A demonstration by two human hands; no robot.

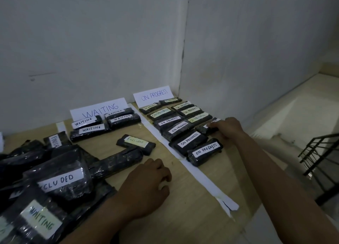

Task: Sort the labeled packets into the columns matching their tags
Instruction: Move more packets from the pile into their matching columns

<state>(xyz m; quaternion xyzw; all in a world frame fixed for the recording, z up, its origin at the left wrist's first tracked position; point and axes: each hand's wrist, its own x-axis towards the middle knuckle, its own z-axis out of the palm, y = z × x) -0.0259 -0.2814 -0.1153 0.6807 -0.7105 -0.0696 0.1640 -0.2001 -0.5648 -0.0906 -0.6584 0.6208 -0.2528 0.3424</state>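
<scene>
The right hand [226, 129] has its grip closed round 1 packet [204, 129], ON PROGRESS packets [189, 140] just beside it; the left hand [146, 185] rests loose, holding nothing.

Wood table [176, 218] w/ black labeled packets [189, 141] in cols, white paper strips [202, 177] btwn.
</scene>
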